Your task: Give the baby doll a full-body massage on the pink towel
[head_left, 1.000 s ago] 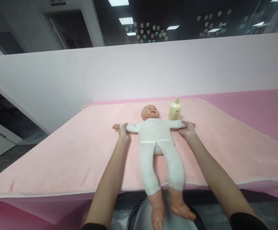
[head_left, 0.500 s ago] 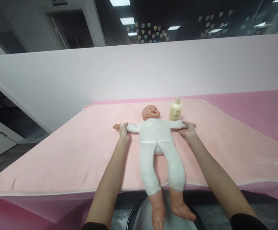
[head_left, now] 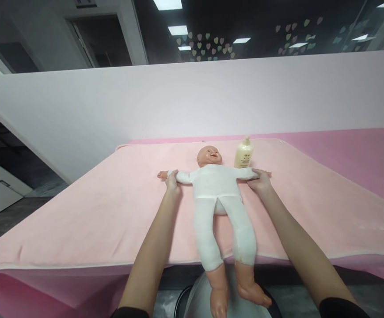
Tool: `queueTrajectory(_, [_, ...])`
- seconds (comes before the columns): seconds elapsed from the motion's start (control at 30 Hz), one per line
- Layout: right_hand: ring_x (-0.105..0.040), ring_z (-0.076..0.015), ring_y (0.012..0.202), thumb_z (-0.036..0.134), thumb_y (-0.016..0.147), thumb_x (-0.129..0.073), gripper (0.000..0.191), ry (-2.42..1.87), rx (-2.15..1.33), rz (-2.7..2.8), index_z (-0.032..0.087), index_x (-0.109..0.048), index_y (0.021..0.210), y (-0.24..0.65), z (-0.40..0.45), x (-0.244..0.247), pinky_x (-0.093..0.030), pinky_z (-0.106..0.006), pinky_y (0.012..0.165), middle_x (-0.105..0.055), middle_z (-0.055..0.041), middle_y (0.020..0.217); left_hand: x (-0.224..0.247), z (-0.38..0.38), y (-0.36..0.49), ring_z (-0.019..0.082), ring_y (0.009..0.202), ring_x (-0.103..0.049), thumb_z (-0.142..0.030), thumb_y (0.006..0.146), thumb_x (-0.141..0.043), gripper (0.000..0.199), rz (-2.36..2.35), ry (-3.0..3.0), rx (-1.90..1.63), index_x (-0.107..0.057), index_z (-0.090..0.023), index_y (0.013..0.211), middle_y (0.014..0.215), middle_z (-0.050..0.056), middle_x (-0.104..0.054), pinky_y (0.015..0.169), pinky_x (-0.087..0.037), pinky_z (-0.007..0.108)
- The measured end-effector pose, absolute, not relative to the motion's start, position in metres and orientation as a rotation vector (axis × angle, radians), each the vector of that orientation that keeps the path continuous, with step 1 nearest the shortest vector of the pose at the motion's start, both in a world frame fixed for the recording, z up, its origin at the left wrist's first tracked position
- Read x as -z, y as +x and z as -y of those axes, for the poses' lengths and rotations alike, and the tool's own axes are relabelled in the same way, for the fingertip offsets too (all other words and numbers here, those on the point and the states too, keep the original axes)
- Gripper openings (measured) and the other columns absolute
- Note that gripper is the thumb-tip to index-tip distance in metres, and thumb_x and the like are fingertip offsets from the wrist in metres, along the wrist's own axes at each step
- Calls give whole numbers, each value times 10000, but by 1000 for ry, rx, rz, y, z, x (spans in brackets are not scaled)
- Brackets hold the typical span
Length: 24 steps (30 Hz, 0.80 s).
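A baby doll (head_left: 216, 183) with a white cloth body lies on its back, head at the far end and both arms stretched sideways. My left hand (head_left: 172, 182) is closed around its arm on the left, close to the wrist; the doll's small hand pokes out beyond my fingers. On the other side, my right hand (head_left: 260, 181) grips the opposite forearm, with only the doll's fingertips showing past it. The doll's bare feet hang over the near table edge. Just behind the arm on the right stands a cream pump bottle (head_left: 244, 153).
A pale pink blanket (head_left: 89, 212) covers the table, over a darker pink cloth (head_left: 360, 154). Behind it rises a white wall (head_left: 211, 97) topped by dark glass with heart stickers. Below the front edge sits a rounded grey object (head_left: 195, 300), partly hidden by the doll's feet.
The view has shifted very slightly. Both hands keep their hold on the doll's arms, and the doll and bottle stay in place.
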State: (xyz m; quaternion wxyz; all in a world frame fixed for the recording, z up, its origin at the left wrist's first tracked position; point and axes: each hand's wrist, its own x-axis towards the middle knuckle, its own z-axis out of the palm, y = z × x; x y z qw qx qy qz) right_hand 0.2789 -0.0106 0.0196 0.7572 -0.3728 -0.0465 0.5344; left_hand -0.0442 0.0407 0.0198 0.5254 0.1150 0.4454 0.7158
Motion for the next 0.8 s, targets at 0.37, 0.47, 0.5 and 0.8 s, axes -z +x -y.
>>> queueTrajectory(0.37, [-617, -110, 666, 22, 719, -536, 197, -874, -1186, 10, 218, -514, 726, 273, 15, -28, -593, -264, 729, -610, 49, 694, -21, -38, -44, 107, 706, -584, -71, 693, -643, 165, -1082, 280, -1702, -523, -173, 743, 765, -1, -576, 747, -504, 227])
queueTrajectory(0.47, [-620, -108, 676, 18, 730, -534, 199, -894, -1186, -57, 215, -509, 724, 270, 18, -32, -590, -239, 704, -614, 45, 698, -21, -38, -44, 97, 686, -575, -62, 697, -634, 160, -1067, 275, -1707, -517, -164, 735, 760, -5, -573, 747, -497, 228])
queueTrajectory(0.5, [-620, -105, 673, 16, 733, -532, 201, -895, -1189, -72, 215, -506, 722, 270, 19, -33, -589, -229, 692, -612, 45, 695, -21, -38, -44, 96, 683, -573, -59, 700, -631, 158, -1065, 272, -1707, -516, -162, 734, 761, -5, -573, 745, -495, 230])
queueTrajectory(0.8, [-622, -101, 664, 41, 746, -530, 170, -870, -1206, -45, 210, -511, 746, 275, 13, -24, -588, -239, 725, -620, 42, 715, -26, -34, -43, 88, 669, -550, -50, 709, -633, 172, -1075, 256, -1701, -508, -168, 710, 735, -17, -555, 732, -485, 226])
